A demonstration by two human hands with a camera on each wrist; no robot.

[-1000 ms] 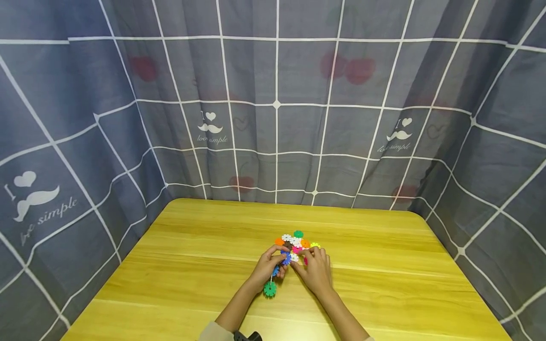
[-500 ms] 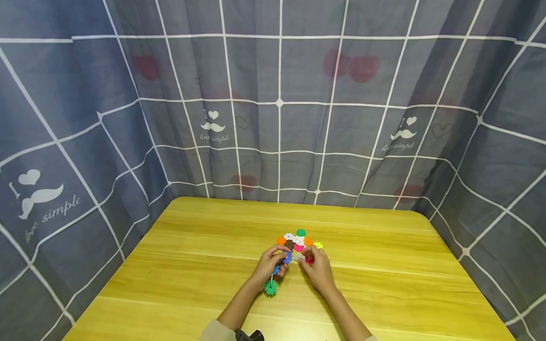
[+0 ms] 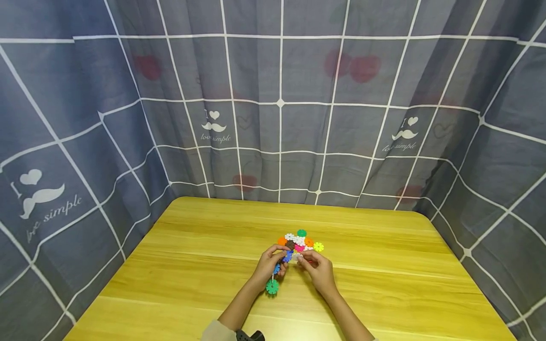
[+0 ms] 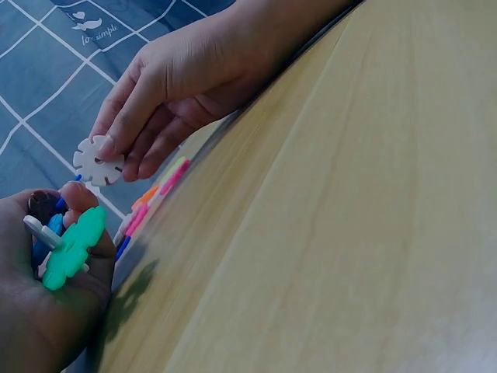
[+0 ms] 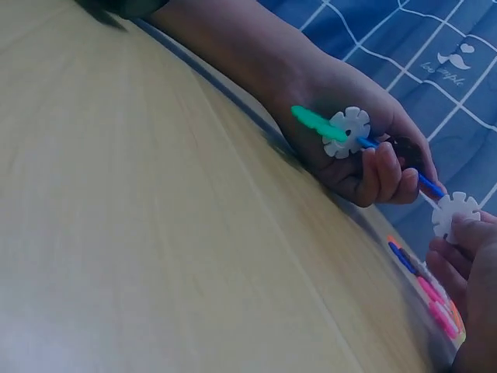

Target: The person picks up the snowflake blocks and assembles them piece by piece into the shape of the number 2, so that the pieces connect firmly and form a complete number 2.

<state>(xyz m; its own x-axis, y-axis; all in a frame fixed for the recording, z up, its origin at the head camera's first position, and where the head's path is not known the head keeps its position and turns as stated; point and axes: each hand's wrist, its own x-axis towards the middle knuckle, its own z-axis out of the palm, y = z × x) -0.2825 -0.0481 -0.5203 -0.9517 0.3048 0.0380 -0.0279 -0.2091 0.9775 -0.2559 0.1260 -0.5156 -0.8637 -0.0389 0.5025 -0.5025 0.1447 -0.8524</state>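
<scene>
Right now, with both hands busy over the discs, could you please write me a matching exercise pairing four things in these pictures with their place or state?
Things:
1. Left hand
2. Right hand
3. Yellow disc
4. Curtain

Place or state:
A. Behind the table, crossed by white lines
B. Pinching a single white disc
C. At the right-hand end of the cluster beyond the hands, in the head view
D. Holding joined discs, with a green one at the near end

Right pairs: 1-D, 2-B, 3-C, 4-A
</scene>
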